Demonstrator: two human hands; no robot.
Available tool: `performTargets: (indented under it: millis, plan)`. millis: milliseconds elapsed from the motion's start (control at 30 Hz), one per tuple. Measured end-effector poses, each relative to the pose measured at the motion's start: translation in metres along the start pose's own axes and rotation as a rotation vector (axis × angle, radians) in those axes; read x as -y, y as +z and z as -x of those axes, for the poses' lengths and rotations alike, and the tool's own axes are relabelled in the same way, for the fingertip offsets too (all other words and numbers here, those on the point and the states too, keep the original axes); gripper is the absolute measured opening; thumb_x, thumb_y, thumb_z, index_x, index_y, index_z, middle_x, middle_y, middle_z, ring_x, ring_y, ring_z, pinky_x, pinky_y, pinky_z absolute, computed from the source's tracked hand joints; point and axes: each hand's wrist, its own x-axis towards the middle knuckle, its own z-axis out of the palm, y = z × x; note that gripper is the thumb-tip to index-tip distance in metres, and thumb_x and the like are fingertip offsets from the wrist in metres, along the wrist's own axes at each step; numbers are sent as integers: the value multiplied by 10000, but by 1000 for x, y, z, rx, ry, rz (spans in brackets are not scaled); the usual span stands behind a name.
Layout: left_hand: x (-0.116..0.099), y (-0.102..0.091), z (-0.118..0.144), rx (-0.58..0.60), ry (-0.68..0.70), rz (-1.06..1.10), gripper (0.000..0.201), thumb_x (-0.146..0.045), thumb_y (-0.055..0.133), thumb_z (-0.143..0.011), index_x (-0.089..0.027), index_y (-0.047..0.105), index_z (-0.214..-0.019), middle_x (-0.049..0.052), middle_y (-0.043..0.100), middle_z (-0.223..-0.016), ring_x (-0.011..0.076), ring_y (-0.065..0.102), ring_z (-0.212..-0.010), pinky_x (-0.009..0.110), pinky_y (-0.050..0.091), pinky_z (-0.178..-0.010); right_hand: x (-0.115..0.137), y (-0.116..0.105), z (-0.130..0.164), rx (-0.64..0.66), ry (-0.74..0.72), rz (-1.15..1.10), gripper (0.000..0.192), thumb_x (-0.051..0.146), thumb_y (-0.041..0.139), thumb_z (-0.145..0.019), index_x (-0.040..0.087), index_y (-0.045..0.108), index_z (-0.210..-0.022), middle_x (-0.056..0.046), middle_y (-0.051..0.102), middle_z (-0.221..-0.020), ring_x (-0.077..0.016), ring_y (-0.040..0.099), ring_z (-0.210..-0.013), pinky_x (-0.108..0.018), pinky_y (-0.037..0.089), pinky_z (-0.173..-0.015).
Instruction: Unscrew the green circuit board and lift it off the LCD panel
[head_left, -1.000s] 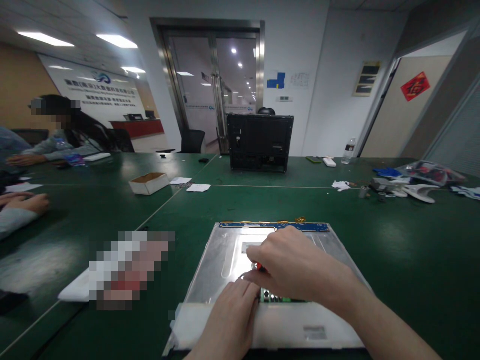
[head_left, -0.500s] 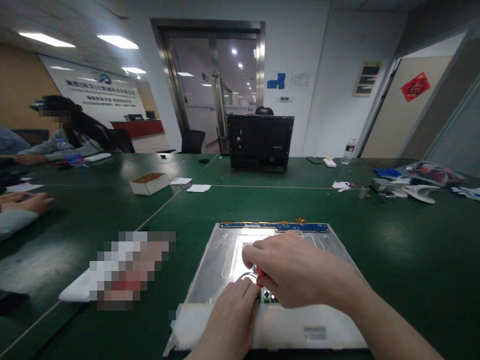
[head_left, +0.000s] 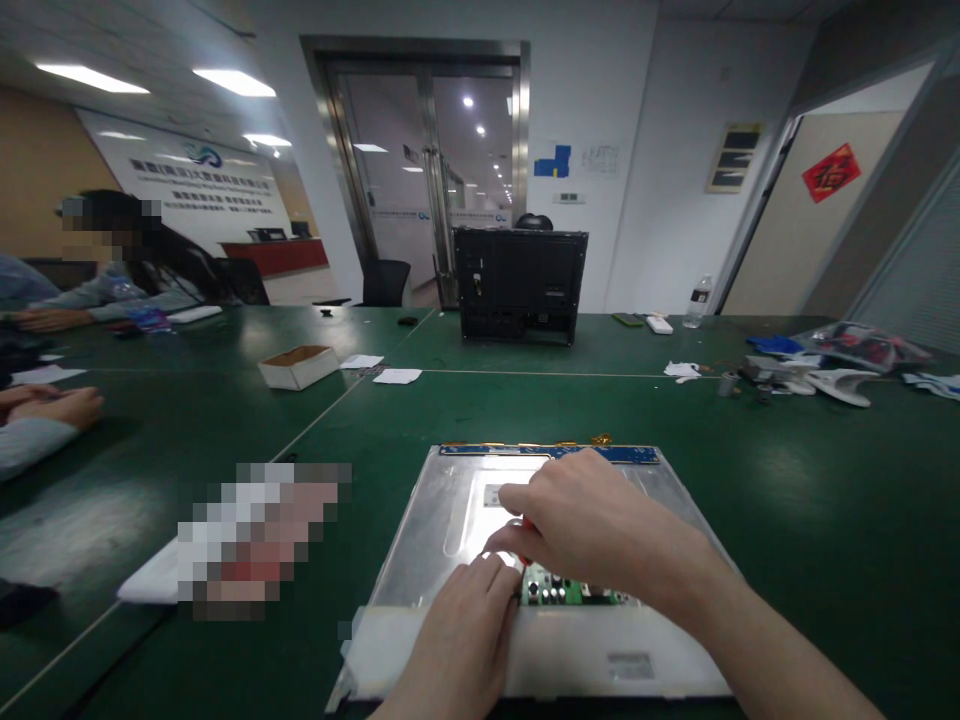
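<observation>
The right hand (head_left: 592, 525) has its fingers pinching a red-handled tool (head_left: 527, 530), its tip hidden, over the metal panel (head_left: 450, 520) on the counter (head_left: 787, 480). The left hand (head_left: 461, 640) lies flat, fingers together, just beside it, touching the green board (head_left: 570, 592).

Panel: the flat silver metal-backed display panel (head_left: 457, 510) lies flat before you.
Board: small green circuit board (head_left: 559, 590) sits at its near edge.
Tool: red-handled, mostly hidden (head_left: 527, 527).
</observation>
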Motion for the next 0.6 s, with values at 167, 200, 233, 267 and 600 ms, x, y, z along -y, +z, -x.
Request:
performTargets:
  millis: [167,200,233,267,600]
  plan:
    - [-1,-1,-1,41,-8,11,250,-63,410,-849,-189,578,-985,109,627,-1046,262,591,-953,400,492,-837,-1,2,2,11,-24,1,179,345,548,-900,193,643,-898,-29,709,-750,-165,613,-618,-292,185,-482]
    - [-1,-1,-2,43,-10,10,243,-64,405,-852,-187,577,-971,110,627,-1042,264,591,-951,406,492,-836,-1,2,2,4,-44,-11,153,318,549,-887,191,629,-917,-27,708,-765,-163,607,-620,-293,184,-480]
    - [0,-1,-2,42,-10,7,236,-66,401,-854,-185,577,-956,112,628,-1033,267,592,-946,409,493,-832,-2,2,3,-6,-66,-26,136,291,547,-874,188,611,-935,-25,706,-781,-162,600,-625,-294,188,-480]
    - [0,-1,-2,40,-7,4,229,-69,400,-855,-182,577,-944,114,628,-1023,270,594,-939,413,496,-827,-3,1,5,-16,-90,-42,130,266,545,-859,186,593,-950,-24,702,-798,-160,593,-628,-293,196,-479]
    - [3,5,0,-48,40,4,301,-44,381,-848,-183,597,-1005,113,649,-1008,271,616,-917,415,510,-791,-2,-3,8,-16,-141,-89,185,314,602,-824,198,539,-953,-21,675,-836,-175,591,-667,-293,242,-482]
